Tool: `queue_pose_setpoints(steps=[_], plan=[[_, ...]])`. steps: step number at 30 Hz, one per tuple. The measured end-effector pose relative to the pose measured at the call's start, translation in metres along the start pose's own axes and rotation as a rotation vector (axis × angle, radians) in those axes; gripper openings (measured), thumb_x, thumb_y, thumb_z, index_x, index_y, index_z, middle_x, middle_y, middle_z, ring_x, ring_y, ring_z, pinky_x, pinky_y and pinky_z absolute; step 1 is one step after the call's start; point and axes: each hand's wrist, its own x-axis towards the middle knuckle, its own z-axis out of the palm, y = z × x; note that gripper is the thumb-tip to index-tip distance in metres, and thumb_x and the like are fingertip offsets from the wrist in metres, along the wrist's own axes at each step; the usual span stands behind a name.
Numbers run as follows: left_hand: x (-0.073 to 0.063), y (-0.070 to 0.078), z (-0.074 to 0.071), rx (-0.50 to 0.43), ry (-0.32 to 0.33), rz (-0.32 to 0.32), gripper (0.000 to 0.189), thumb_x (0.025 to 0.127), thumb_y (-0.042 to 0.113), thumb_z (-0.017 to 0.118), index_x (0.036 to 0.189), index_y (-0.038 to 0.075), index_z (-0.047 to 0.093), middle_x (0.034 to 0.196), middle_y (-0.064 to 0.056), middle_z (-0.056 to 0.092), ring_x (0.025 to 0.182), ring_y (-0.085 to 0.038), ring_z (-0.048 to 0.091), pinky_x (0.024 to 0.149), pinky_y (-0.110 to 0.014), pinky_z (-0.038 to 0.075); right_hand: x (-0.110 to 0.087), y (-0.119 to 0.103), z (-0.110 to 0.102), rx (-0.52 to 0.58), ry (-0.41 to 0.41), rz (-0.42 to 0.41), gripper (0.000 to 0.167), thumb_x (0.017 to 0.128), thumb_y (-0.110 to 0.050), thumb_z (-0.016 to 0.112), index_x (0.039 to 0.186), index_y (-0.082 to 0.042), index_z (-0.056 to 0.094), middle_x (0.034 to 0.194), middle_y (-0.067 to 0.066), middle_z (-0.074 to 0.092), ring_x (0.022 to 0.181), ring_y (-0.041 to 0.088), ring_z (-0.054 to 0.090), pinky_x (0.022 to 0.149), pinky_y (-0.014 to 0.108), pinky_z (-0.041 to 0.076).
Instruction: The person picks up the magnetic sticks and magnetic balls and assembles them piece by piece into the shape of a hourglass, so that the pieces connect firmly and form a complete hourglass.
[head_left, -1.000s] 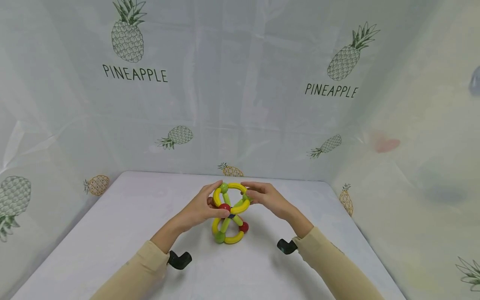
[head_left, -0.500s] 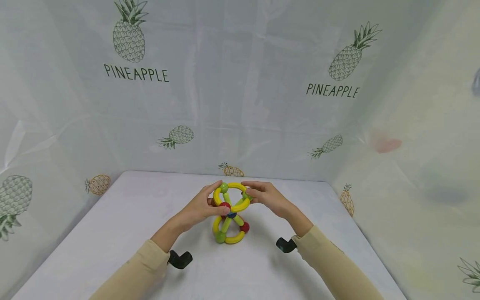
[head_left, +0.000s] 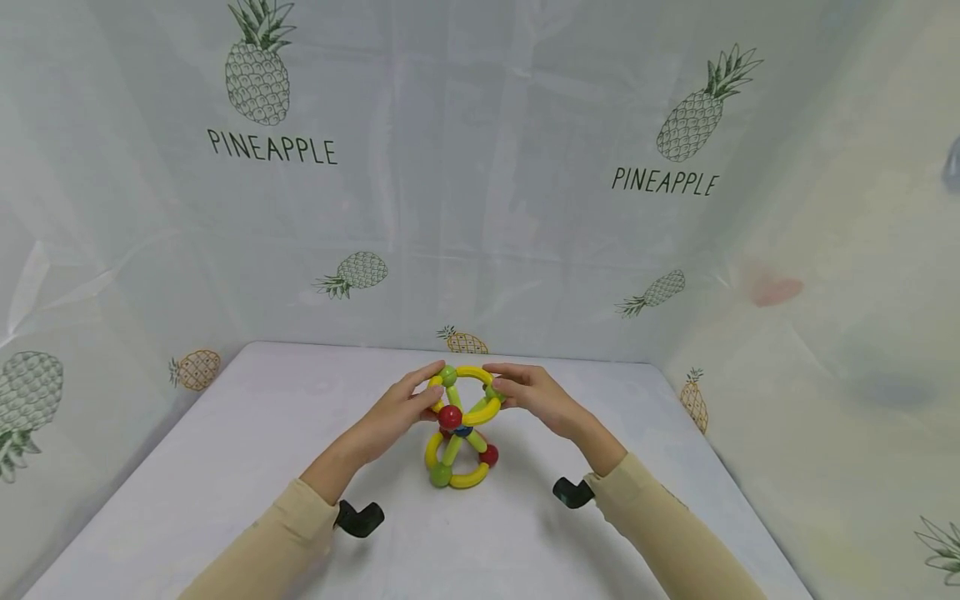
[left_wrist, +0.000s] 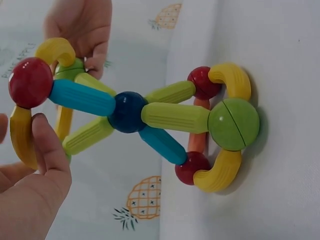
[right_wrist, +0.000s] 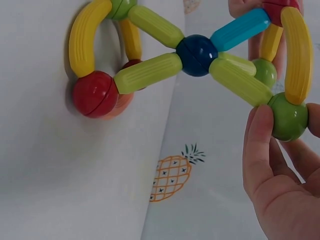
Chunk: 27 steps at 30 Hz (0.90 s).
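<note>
An hourglass-shaped ball-and-stick construction toy (head_left: 463, 430) stands upright on the table, its lower ring resting on the surface. Straight lime and blue sticks meet at a dark blue ball (left_wrist: 129, 112) in its middle. My left hand (head_left: 393, 417) grips the upper ring from the left, thumb on a yellow curved stick (left_wrist: 22, 137) below a red ball (left_wrist: 30, 82). On the opposite side, my right hand (head_left: 542, 400) pinches a green ball (right_wrist: 288, 117) of that ring between thumb and fingers. The lower ring joins green and red balls with yellow curved sticks and an orange-red one.
A white cloth covers the table (head_left: 225, 467). Pale curtains printed with pineapples (head_left: 360, 271) hang behind it and at both sides. Black wrist-worn devices (head_left: 360, 519) jut inward from both cuffs, in front of the toy.
My left thumb has lifted off the red ball and shifted up and left onto the yellow curved stick. The right hand and the toy stay nearly still.
</note>
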Motion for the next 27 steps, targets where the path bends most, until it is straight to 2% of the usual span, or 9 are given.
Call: queue_pose_setpoints(steps=[5, 17, 23, 27], plan=[[-0.001, 0.0, -0.003, -0.025, -0.002, 0.005, 0.057, 0.113, 0.034, 0.051, 0.167, 0.028, 0.033, 0.169, -0.011, 0.03, 0.118, -0.024, 0.063, 0.119, -0.048, 0.044, 0.001, 0.002, 0.001, 0.006, 0.003, 0.004, 0.048, 0.11, -0.031, 0.06, 0.154, -0.012, 0.056, 0.137, 0.012, 0.069, 0.107, 0.022, 0.072, 0.11, 0.046, 0.054], [-0.002, 0.001, -0.003, -0.032, 0.001, 0.0, 0.056, 0.114, 0.029, 0.051, 0.167, 0.028, 0.034, 0.17, -0.011, 0.027, 0.116, -0.024, 0.064, 0.117, -0.047, 0.046, 0.0, 0.004, 0.002, 0.032, 0.004, 0.004, 0.048, 0.11, -0.031, 0.058, 0.155, -0.013, 0.055, 0.136, 0.015, 0.069, 0.102, 0.023, 0.072, 0.106, 0.041, 0.056], [-0.001, -0.003, -0.004, -0.035, -0.003, 0.011, 0.057, 0.113, 0.032, 0.053, 0.167, 0.028, 0.035, 0.169, -0.012, 0.029, 0.113, -0.024, 0.064, 0.115, -0.044, 0.048, -0.005, 0.006, 0.002, -0.005, -0.023, -0.042, 0.052, 0.111, -0.035, 0.056, 0.158, -0.014, 0.05, 0.14, 0.019, 0.067, 0.103, 0.024, 0.073, 0.106, 0.043, 0.056], [0.0, -0.004, -0.005, -0.033, -0.006, 0.011, 0.058, 0.112, 0.032, 0.054, 0.167, 0.029, 0.035, 0.17, -0.01, 0.028, 0.115, -0.024, 0.065, 0.116, -0.046, 0.047, -0.01, 0.008, 0.001, -0.057, -0.054, -0.077, 0.058, 0.108, -0.036, 0.061, 0.161, -0.018, 0.046, 0.14, 0.014, 0.066, 0.106, 0.025, 0.074, 0.105, 0.047, 0.056]])
